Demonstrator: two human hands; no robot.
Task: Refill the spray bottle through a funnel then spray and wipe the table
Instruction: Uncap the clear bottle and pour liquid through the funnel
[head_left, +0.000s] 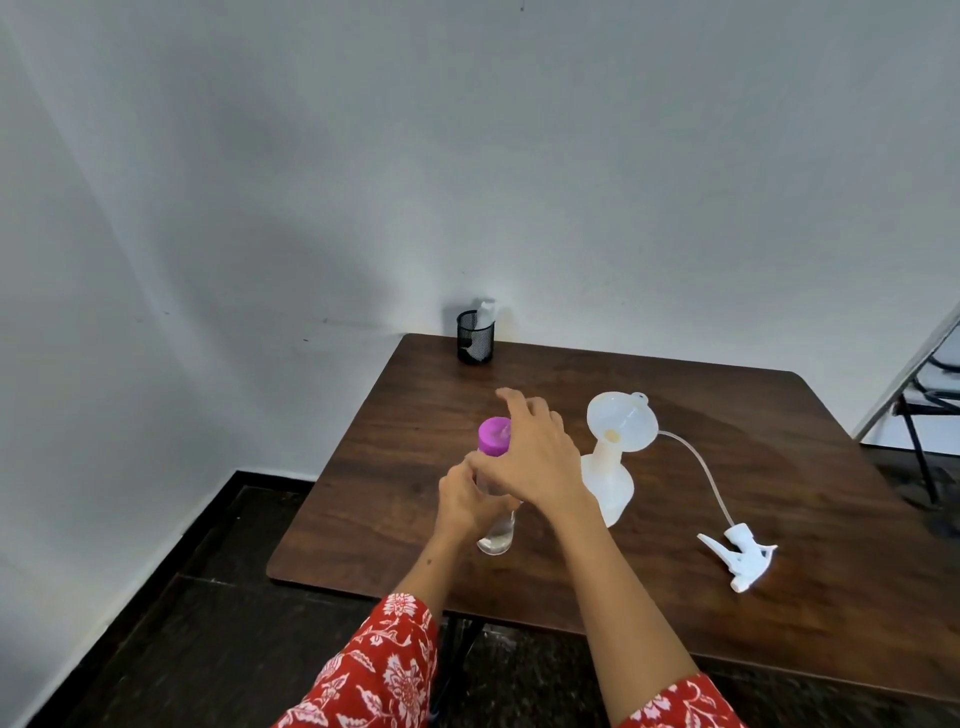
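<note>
A clear water bottle (497, 535) with a purple cap (493, 437) stands on the dark wooden table (701, 467). My left hand (465, 501) grips its body. My right hand (530, 452) hovers over the bottle beside the cap, fingers spread and relaxed. To the right stands a translucent white spray bottle (610, 486) with a white funnel (621, 423) in its neck. The white spray trigger head (740, 558) with its thin tube (701, 467) lies on the table at the right.
A black mesh cup (475, 336) holding something white stands at the table's far left corner by the wall. A metal-framed chair (919, 395) is beyond the table's right edge. Dark floor lies to the left.
</note>
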